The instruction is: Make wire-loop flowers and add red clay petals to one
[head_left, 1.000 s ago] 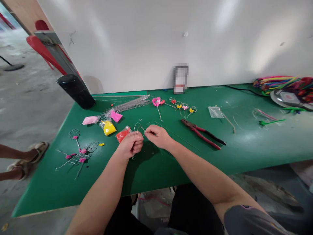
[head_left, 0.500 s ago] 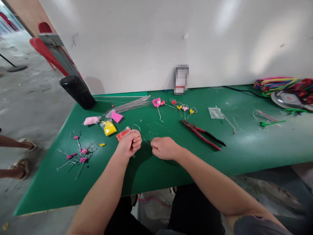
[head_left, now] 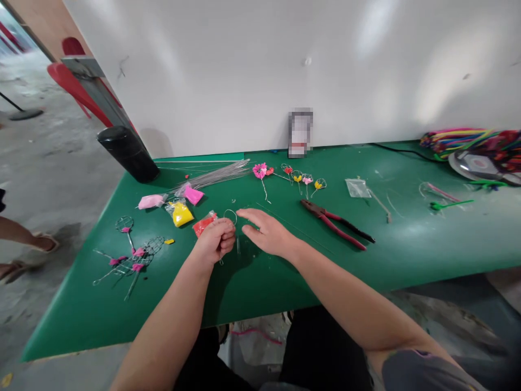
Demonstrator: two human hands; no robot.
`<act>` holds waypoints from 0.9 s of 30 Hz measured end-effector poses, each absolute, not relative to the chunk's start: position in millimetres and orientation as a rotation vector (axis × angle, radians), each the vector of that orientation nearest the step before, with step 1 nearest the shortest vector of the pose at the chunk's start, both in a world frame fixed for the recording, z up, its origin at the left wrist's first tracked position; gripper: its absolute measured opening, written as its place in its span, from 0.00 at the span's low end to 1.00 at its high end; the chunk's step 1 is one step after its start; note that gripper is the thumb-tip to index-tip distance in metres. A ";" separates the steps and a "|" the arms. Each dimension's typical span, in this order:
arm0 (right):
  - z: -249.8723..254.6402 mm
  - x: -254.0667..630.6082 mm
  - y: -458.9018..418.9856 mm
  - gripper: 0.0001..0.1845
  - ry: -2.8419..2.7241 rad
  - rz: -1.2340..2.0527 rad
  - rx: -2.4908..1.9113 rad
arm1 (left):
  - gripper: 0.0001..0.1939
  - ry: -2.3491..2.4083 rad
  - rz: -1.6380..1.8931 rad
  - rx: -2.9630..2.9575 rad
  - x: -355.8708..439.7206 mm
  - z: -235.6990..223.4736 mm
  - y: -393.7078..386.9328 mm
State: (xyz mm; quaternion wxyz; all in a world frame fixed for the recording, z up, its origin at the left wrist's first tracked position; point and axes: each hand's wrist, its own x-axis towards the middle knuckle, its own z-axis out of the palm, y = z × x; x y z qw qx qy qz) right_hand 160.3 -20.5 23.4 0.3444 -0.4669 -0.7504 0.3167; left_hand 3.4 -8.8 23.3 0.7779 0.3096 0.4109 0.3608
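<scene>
My left hand (head_left: 215,240) is closed round a thin wire bent into a small loop (head_left: 230,215); the loop sticks up above my fingers and the wire's tail hangs below them. My right hand (head_left: 266,232) hovers just right of the loop with its fingers stretched out, holding nothing. Both hands are over the green table (head_left: 285,277), near its front middle. A red packet (head_left: 203,223) lies right behind my left hand.
Yellow (head_left: 181,213) and pink (head_left: 192,194) packets, a bundle of straight wires (head_left: 215,174), finished wire flowers (head_left: 297,176), red-handled pliers (head_left: 336,223) and wire shapes (head_left: 132,255) lie around. A black cylinder (head_left: 127,153) stands back left. Someone's feet (head_left: 24,252) are at left.
My right hand, a fist on the table half a second ago, has opened and moved up toward the loop. The left hand keeps its hold on the wire.
</scene>
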 end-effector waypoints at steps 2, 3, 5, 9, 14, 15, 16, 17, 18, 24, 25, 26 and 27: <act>18.6 148.6 -18.4 0.13 -1.735 1.076 -1.182 | 0.14 0.897 0.768 0.656 2.9 23.4 -8.1; 16.3 143.9 -17.5 0.10 -1.636 1.194 -1.181 | 0.14 0.898 0.764 0.652 2.8 23.4 -7.9; 13.3 137.9 -16.2 0.05 -1.462 1.363 -1.216 | 0.14 0.886 0.755 0.646 3.0 23.3 -7.9; 14.3 137.2 -13.6 0.06 -1.445 1.322 -1.322 | 0.12 0.842 0.747 0.658 4.1 24.1 -10.2; 15.2 147.6 -11.1 0.07 -1.618 1.149 -1.411 | 0.08 0.775 0.807 0.673 4.2 25.3 -12.7; 14.6 150.5 -11.2 0.07 -1.627 1.139 -1.421 | 0.08 0.781 0.812 0.670 4.2 25.2 -12.6; 14.0 153.5 -11.6 0.07 -1.628 1.121 -1.429 | 0.08 0.792 0.814 0.667 4.2 25.0 -12.4; 13.3 156.6 -12.1 0.07 -1.628 1.095 -1.435 | 0.08 0.803 0.817 0.663 4.2 24.7 -12.0; 12.7 159.5 -12.8 0.07 -1.629 1.062 -1.434 | 0.09 0.814 0.821 0.659 4.3 24.3 -11.6; 9.0 174.0 -17.9 0.06 -1.680 0.932 -1.428 | 0.11 0.865 0.866 0.639 4.3 23.0 -9.9; 8.2 176.1 -18.9 0.06 -1.699 0.932 -1.437 | 0.11 0.870 0.875 0.641 4.3 23.0 -9.7; 7.5 178.1 -20.0 0.07 -1.721 0.937 -1.448 | 0.11 0.875 0.883 0.642 4.2 23.2 -9.5; 6.9 180.1 -21.2 0.07 -1.742 0.943 -1.460 | 0.11 0.881 0.890 0.642 4.2 23.4 -9.3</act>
